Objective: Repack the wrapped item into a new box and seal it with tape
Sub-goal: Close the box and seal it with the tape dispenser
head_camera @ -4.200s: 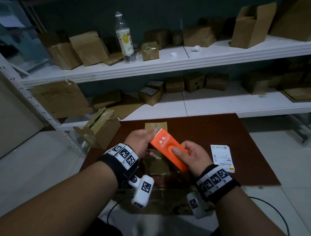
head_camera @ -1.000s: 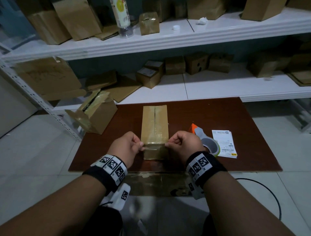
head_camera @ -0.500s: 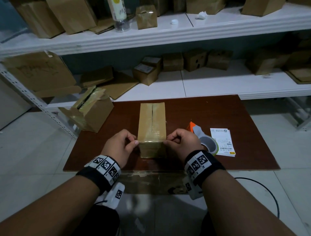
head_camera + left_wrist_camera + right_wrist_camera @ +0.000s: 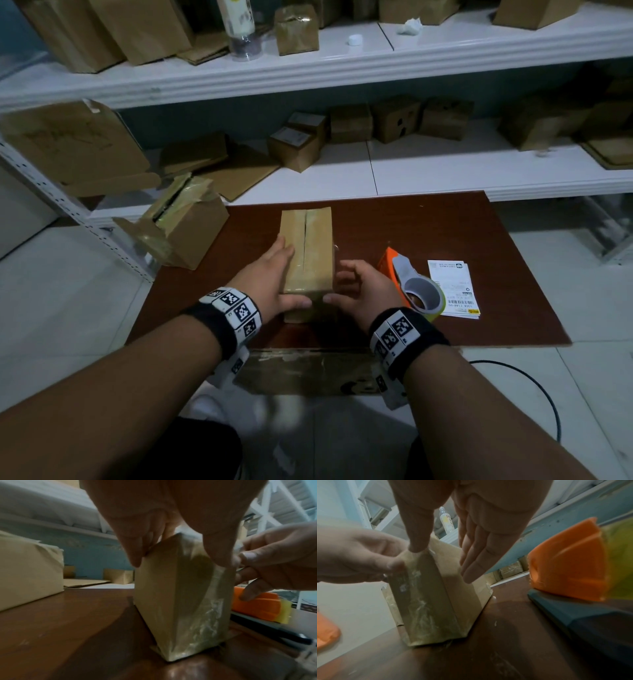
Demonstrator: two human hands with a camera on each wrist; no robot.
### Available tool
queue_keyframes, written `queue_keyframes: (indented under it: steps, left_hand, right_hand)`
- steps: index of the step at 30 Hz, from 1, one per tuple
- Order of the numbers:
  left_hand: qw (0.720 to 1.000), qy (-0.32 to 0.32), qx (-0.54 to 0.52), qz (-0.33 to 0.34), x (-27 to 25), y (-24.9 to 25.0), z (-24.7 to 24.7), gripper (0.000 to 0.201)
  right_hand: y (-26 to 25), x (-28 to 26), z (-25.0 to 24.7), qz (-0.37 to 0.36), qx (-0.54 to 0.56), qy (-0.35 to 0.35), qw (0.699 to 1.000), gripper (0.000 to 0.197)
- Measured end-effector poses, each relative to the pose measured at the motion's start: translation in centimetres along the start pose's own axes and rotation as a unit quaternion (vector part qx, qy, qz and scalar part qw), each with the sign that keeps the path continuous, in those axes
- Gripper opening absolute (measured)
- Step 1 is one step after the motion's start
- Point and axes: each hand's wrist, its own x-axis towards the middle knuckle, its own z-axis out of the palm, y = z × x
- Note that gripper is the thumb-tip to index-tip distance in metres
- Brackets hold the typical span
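A narrow brown cardboard box (image 4: pixel 310 253) lies lengthwise in the middle of the dark red board (image 4: pixel 428 226), with clear tape over its top seam and near end. My left hand (image 4: pixel 274 274) lies flat along the box's left top edge, fingers straight, thumb on the taped near end. In the left wrist view the thumb (image 4: pixel 217 555) presses the tape on the box (image 4: pixel 168 601). My right hand (image 4: pixel 356 287) is open beside the box's right side, its thumb (image 4: pixel 418 545) touching the near top corner and its fingers (image 4: pixel 474 563) just off the wall.
An orange tape dispenser (image 4: pixel 407 284) with a tape roll lies right of my right hand, and a shipping label (image 4: pixel 452 287) lies beyond it. An opened old box (image 4: pixel 181 226) sits at the board's left edge. White shelves (image 4: pixel 342 65) with several cartons stand behind.
Both hands were pinching the tape at the box's near top edge. Now the left hand has slid forward flat along the left edge, and the right hand has opened beside the box.
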Motion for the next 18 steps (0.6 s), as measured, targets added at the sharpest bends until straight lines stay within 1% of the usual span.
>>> queue_keyframes:
  steps: [4,7,10,12,14,18]
  left_hand:
    - [1.000,-0.001,0.007,0.015,0.0,-0.8,0.3,0.113]
    - [0.999,-0.022,-0.012,0.035,0.4,-1.9,-0.5,0.104]
    - [0.996,-0.048,-0.063,0.045,0.5,-2.9,-1.7,0.092]
    - [0.995,-0.057,-0.070,0.043,0.3,-3.3,-1.9,0.086]
    - [0.993,-0.047,-0.098,0.044,0.1,-3.5,-1.3,0.080]
    - [0.981,-0.008,-0.191,0.035,-0.3,-3.3,0.4,0.067]
  right_hand:
    - [0.0,0.1,-0.2,0.003,-0.043,-0.016,0.999,0.057]
    - [-0.1,0.3,-0.7,0.007,-0.060,-0.021,0.998,0.054]
    - [0.0,0.5,-1.0,0.008,-0.043,-0.040,0.998,0.049]
    - [0.1,0.5,-1.0,0.010,-0.018,-0.038,0.999,0.042]
    - [0.0,0.4,-0.9,0.015,0.002,-0.039,0.999,0.038]
    - [-0.2,0.2,-0.8,0.034,0.029,-0.041,0.998,0.036]
